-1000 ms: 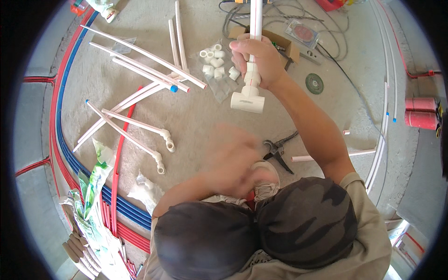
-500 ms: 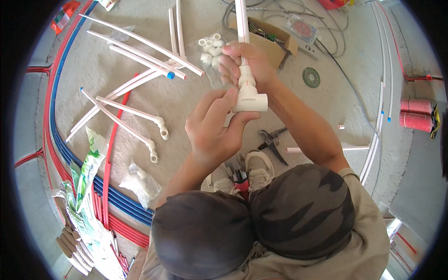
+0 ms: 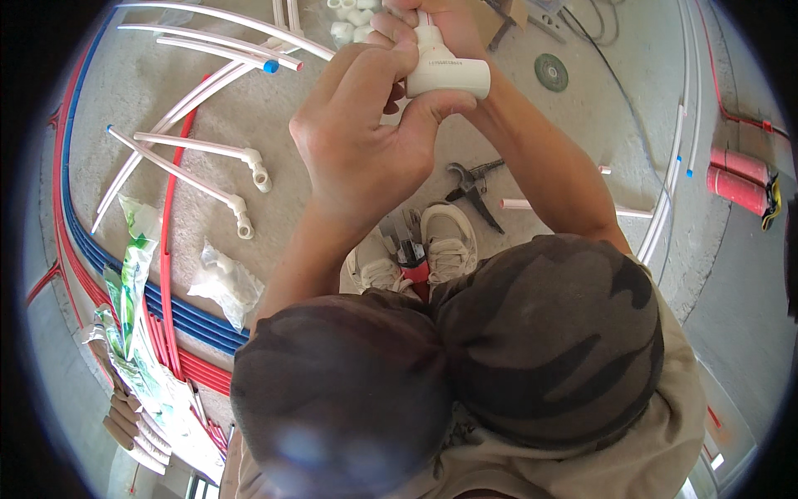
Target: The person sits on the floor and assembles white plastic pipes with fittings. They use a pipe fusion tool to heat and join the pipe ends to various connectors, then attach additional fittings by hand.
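A white plastic tee fitting [image 3: 449, 76] is held up over my knees, its plain open-ended run lying crosswise. My left hand [image 3: 366, 125] pinches it, thumb below and fingers on its left side. At the upper edge, my right hand [image 3: 457, 29] is closed around the white pipe [image 3: 425, 18] that joins the fitting's upper branch. Most of that pipe lies outside the picture. Behind my hands, a plastic bag of white elbow fittings [image 3: 353, 18] rests on the floor.
Several white pipes [image 3: 208, 51] lie at the left, two ending in elbows [image 3: 239, 208]. A black tool [image 3: 474, 195] and a red-bodied tool [image 3: 413, 264] are near my shoes [image 3: 450, 245]. Red and blue tubing [image 3: 191, 309] curves along the left. A green disc [image 3: 551, 73] lies right.
The view has tipped toward my knees, so my hands and the floor items appear higher. The tee looks larger and nearer. Both hands keep their hold.
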A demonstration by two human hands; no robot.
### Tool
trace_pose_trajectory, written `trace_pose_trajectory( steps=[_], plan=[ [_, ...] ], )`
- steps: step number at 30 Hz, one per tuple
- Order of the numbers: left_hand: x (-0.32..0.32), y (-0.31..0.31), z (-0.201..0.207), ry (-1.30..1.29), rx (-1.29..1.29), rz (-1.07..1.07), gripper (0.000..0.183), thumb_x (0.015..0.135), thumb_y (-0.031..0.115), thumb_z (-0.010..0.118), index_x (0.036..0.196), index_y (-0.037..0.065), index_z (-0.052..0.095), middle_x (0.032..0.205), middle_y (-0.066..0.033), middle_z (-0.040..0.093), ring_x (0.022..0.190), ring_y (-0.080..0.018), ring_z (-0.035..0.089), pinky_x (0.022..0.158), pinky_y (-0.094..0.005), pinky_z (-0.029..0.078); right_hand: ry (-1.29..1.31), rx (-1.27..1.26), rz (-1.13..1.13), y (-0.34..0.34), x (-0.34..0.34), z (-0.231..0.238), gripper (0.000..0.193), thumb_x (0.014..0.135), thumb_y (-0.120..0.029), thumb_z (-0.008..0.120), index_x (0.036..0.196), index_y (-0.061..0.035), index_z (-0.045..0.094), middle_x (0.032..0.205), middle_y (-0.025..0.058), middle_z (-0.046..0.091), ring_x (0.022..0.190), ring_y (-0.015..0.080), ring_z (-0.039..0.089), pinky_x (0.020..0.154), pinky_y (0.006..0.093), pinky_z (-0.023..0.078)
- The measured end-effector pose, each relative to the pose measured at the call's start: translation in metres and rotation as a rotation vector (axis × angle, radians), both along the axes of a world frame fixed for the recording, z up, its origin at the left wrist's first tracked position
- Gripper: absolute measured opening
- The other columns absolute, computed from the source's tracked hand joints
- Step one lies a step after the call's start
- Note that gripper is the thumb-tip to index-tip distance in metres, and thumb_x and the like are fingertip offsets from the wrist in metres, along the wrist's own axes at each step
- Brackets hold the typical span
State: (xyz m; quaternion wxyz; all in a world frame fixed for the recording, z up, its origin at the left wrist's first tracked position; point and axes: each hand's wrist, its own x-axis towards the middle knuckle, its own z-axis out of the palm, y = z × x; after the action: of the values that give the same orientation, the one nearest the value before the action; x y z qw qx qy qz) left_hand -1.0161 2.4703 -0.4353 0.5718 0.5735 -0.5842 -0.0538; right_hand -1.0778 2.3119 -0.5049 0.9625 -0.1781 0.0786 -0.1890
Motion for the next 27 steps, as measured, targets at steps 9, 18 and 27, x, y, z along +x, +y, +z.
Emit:
trace_pose_trajectory(
  steps=[9, 18, 27],
  plan=[
    [-0.001, 0.001, 0.000, -0.019, 0.001, 0.011, 0.036, 0.075, 0.007, 0.091, 0.103, -0.003, 0.071, 0.087, -0.0066, 0.072, 0.073, -0.0089, 0.063, 0.063, -0.0228, 0.050, 0.027, 0.042, -0.001, 0.003, -0.003, 0.009, 0.031, 0.096, -0.020, 0.053, 0.066, -0.0111, 0.051, 0.058, 0.0057, 0.048, 0.055, 0.0211, 0.049, 0.054, 0.0357, 0.047],
    [0.000, 0.006, -0.003, 0.005, 0.015, 0.019, 0.036, 0.077, 0.006, 0.090, 0.106, -0.002, 0.071, 0.091, -0.0068, 0.073, 0.075, -0.0090, 0.065, 0.066, -0.0226, 0.053, -0.054, 0.008, 0.044, 0.006, -0.002, 0.005, 0.031, 0.097, -0.021, 0.051, 0.067, -0.0096, 0.051, 0.061, 0.0073, 0.050, 0.061, 0.0243, 0.052, 0.060, 0.0383, 0.048],
    [0.001, 0.014, -0.001, -0.096, -0.029, 0.004, 0.044, 0.072, 0.008, 0.093, 0.107, -0.004, 0.069, 0.095, -0.0135, 0.070, 0.076, -0.0147, 0.065, 0.063, -0.0236, 0.052, -0.015, -0.074, 0.060, 0.007, -0.007, 0.018, 0.038, 0.095, -0.020, 0.060, 0.064, -0.0147, 0.040, 0.056, 0.0045, 0.046, 0.051, 0.0173, 0.046, 0.054, 0.0315, 0.043]
  ],
)
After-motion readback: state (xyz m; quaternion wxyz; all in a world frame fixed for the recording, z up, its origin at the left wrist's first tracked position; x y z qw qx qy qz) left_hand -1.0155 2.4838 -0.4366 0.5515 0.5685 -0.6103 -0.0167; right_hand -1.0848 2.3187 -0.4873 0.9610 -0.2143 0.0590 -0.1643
